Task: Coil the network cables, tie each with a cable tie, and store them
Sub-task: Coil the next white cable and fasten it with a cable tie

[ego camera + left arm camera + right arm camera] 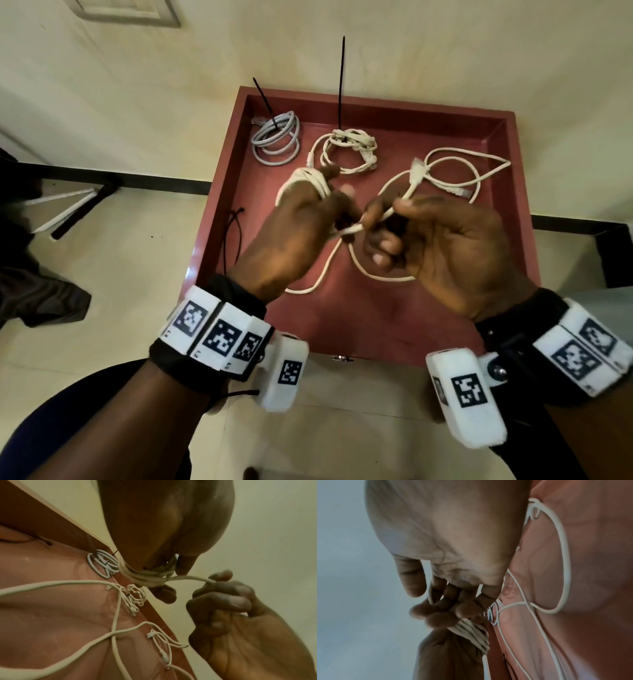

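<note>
Cable (376, 219) in work is the cream one, stretched short and taut between the two hands above the red tray (507, 144). Left hand (294, 226) carries the wound turns: several loops wrapped tight round its extended fingers (164, 595), the wrist view showing the bundle cinched near the fingertips. From that bundle the free run leads rightward to the right hand (442, 246), so the strand's long axis lies roughly across the body, hand to hand. Right hand's thumb and forefinger pinch the strand close to the coil; its other fingers (223, 601) curl inward, holding nothing that can be made out. Slack tail drops behind the right hand and sprawls in wide loops on the tray floor, ending at a connector (418, 168) near the far right. Next wrap, by judgement, means carrying the pinched strand over and round the left fingers, right hand being the mover. Two coils already lie at the tray's far side, a grey coil (275, 140) and a cream coil (349, 150), each with a black cable tie (341, 85) standing up from it. Spare ties (233, 236) lie by the tray's left wall.
</note>
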